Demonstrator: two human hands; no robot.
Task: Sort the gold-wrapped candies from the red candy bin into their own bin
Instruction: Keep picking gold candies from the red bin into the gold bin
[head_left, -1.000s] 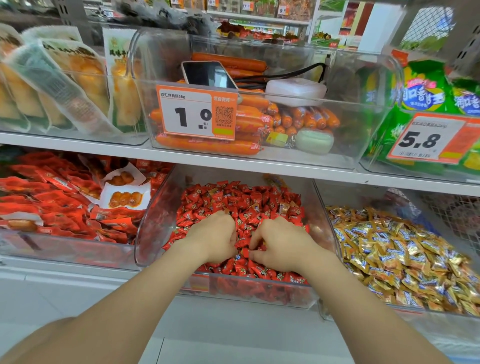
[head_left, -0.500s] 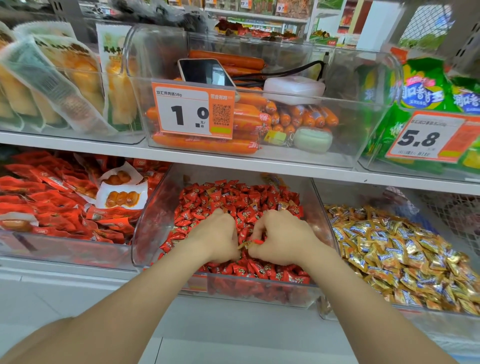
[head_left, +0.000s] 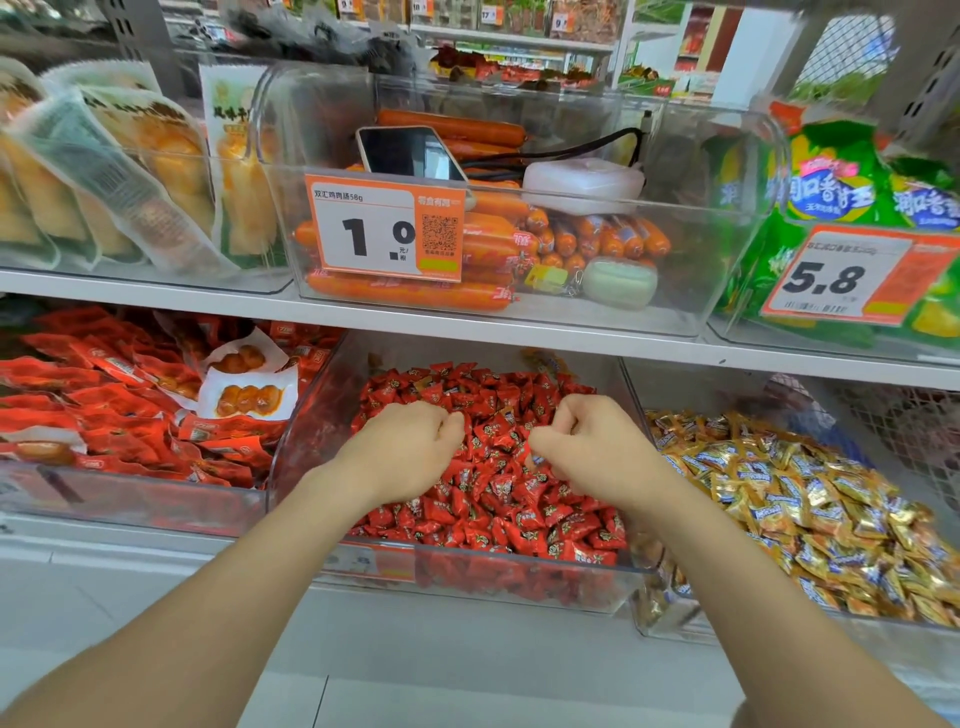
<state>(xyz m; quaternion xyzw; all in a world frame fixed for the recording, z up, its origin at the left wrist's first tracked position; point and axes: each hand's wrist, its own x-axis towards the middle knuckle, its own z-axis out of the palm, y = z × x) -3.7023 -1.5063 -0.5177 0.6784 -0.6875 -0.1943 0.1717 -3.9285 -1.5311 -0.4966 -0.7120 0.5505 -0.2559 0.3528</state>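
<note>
Red candies (head_left: 488, 499) fill the clear red bin (head_left: 306, 447) beneath both hands | left hand (head_left: 410, 452): fingers curled into the pile, grasp not discernible | right hand (head_left: 597, 447): fingers curled, bluish wrapper scrap at thumb, hold uncertain | gold candies (head_left: 789, 499): heaped in gold bin (head_left: 660, 618) just right of right hand

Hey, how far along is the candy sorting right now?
Done: the gold bin already holds a big pile of gold candies. In hand: the left hand and right hand are curled over the red candies in the red bin; whether either grips one is unclear. Left: at least one gold wrapper shows at the red bin's back, so sorting isn't finished.
</note>
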